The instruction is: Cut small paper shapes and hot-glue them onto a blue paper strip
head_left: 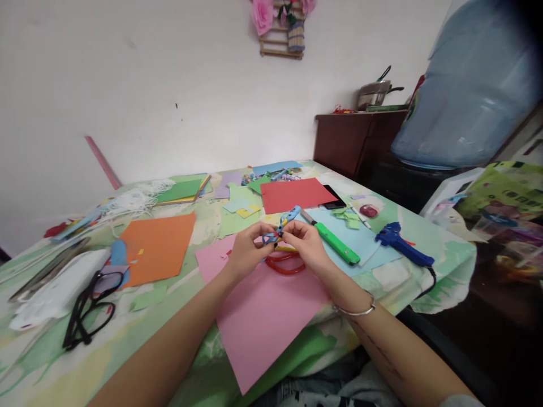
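Note:
Over a pink paper sheet (271, 322), both hands meet on a small blue paper piece with dark spots (291, 216) and curled strips. My left hand (250, 249) pinches its left side. My right hand (307, 243) pinches it from the right, fingertips nearly touching the left ones. Just below the fingers lies a red looped handle (286, 267), probably of scissors, partly hidden by the hands. Right of my right hand rests a green utility knife (337, 243) on light blue paper (382, 259).
A blue glue gun (405, 246) with a cord lies at the right edge. Red paper (297, 194) partly covers a black phone (334, 198). Orange paper (159, 249), black glasses (91, 311) and white string (138, 200) lie left. A large water bottle (466, 90) stands right.

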Demonstrator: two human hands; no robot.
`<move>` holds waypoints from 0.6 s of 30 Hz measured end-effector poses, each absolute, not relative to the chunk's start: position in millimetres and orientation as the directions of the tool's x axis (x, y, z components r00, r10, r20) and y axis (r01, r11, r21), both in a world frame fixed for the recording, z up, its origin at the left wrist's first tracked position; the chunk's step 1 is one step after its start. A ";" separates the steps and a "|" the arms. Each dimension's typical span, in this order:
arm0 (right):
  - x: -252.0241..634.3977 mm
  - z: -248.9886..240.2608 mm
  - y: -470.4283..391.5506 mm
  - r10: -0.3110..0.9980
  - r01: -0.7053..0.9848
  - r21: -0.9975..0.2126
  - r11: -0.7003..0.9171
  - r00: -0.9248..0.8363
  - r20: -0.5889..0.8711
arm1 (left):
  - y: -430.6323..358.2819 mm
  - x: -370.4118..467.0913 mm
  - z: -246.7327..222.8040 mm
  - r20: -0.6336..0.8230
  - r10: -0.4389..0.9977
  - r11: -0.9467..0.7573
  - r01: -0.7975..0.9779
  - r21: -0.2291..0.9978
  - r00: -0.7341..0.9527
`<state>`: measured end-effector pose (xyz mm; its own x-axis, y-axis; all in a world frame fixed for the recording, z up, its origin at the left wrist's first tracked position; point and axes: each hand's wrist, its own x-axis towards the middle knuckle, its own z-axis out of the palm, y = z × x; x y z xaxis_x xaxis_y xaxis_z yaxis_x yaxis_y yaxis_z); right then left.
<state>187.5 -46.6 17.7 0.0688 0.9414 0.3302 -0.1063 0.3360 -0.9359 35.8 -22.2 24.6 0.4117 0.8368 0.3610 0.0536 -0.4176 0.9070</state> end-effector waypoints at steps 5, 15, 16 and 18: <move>187.5 16.9 -45.9 0.939 -0.105 -0.934 0.343 0.073 0.336 | -20.8 34.9 19.9 0.389 0.826 -0.451 0.065 0.890 0.408; 186.9 15.4 -44.0 0.934 -0.111 -0.928 0.355 0.080 0.347 | -21.9 35.7 20.5 0.397 0.832 -0.457 0.073 0.886 0.388; 186.9 15.0 -43.9 0.934 -0.110 -0.928 0.356 0.081 0.349 | -21.9 35.9 20.2 0.401 0.832 -0.460 0.073 0.885 0.384; 187.0 14.3 -43.6 0.932 -0.108 -0.927 0.359 0.082 0.352 | -21.8 36.3 19.2 0.410 0.831 -0.468 0.072 0.881 0.376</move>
<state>187.0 -43.6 14.3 0.0815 0.9325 0.3520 -0.1078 0.3593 -0.9270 36.3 -21.8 19.2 0.3756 0.8310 0.4103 0.0722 -0.4676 0.8810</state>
